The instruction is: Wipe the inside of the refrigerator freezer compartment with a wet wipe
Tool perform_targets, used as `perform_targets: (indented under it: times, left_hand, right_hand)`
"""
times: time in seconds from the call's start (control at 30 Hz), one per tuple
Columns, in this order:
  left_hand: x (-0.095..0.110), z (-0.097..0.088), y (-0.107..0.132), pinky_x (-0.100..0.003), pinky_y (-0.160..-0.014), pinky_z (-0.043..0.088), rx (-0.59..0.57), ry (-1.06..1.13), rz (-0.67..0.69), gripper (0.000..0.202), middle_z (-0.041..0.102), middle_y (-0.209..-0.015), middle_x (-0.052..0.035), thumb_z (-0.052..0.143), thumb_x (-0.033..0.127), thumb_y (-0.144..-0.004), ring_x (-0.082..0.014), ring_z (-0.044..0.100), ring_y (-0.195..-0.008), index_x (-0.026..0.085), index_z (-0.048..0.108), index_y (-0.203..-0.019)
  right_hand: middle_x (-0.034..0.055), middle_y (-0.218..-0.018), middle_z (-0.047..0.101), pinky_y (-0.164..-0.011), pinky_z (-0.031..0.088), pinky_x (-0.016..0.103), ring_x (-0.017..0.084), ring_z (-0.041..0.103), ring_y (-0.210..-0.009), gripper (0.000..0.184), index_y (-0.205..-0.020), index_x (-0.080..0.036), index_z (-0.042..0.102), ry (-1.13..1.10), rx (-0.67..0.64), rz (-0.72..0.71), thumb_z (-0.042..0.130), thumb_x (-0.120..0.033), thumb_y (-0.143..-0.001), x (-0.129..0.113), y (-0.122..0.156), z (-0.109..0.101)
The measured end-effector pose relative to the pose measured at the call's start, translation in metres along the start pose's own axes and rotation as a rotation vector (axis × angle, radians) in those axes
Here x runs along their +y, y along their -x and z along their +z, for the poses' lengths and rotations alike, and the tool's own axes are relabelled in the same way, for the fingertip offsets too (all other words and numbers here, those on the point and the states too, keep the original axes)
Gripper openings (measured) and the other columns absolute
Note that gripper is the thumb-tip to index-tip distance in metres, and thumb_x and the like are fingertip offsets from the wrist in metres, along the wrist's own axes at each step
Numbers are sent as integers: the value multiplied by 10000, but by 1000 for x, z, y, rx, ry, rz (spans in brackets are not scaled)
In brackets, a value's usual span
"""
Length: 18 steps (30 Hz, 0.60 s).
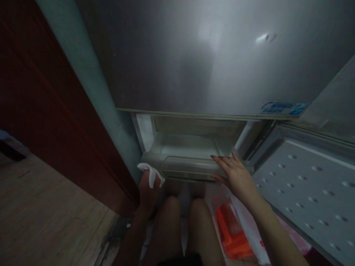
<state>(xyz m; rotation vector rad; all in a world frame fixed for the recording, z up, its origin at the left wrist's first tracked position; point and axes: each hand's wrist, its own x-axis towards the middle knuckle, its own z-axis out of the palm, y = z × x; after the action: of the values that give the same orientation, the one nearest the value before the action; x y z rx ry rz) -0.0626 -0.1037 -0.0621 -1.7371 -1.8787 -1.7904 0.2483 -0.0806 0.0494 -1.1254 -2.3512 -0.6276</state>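
Note:
A pale, see-through drawer (191,166) sits partly pulled out of the lower compartment of a fridge. My right hand (235,175) lies on the right end of the drawer's front, fingers stretched over its top edge and the thumb lower down the front. At the drawer's left end, my left hand (149,186) is closed around a white cloth (151,173), which sticks out above and beside the fingers. The cloth is close to the drawer's left corner; whether it touches cannot be made out.
The upper fridge door (194,59) is shut. To the right, the lower door (307,184) stands wide, its dimpled inner side showing. An orange object (233,232) in a plastic bag is on the floor by my right knee. A red-brown door frame (69,122) rises at left.

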Motion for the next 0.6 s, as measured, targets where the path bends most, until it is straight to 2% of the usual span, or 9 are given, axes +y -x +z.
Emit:
perform_targets:
  times: [0.13, 0.23, 0.37, 0.5, 0.6]
  left_hand:
    - [-14, 9, 18, -341, -651, 530, -36, -35, 45, 117, 622, -732, -37, 519, 309, -782, -202, 603, -671, 215, 575, -822]
    - [-17, 12, 26, -359, -654, 532, -38, -52, 74, 116, 626, -737, -50, 497, 288, -757, -223, 613, -700, 216, 571, -810]
    - [0, 5, 15, -300, -639, 505, -51, -49, 106, 94, 560, -683, 3, 487, 253, -837, -173, 567, -643, 226, 525, -755]
    - [16, 0, -6, -303, -672, 491, -16, -58, 158, 123, 544, -724, -2, 489, 268, -880, -172, 552, -674, 214, 525, -775]
    - [12, 4, -5, -332, -702, 490, -19, -112, 259, 100, 574, -757, -29, 484, 225, -872, -201, 570, -725, 202, 569, -823]
  right_hand:
    - [79, -1016, 668, -1054, 417, 530, 262, 650, -917, 696, -1267, -102, 546, -8, -1, 3, 855, -253, -662, -1, 0, 0]
    - [87, -1023, 672, -993, 465, 483, 271, 641, -932, 677, -1268, -101, 547, 13, -2, 5, 839, -286, -685, 0, 0, 0]
    - [100, -1048, 671, -815, 517, 397, 276, 627, -935, 631, -1271, -112, 546, 38, -41, 18, 796, -340, -739, 0, 1, 0]
    - [107, -1066, 672, -792, 491, 381, 260, 628, -940, 511, -1286, -131, 539, 34, -76, 28, 693, -339, -845, 1, 1, 0]
    - [108, -1060, 674, -798, 476, 379, 259, 624, -949, 485, -1282, -126, 543, 32, -77, 22, 668, -339, -864, 2, 1, 2]
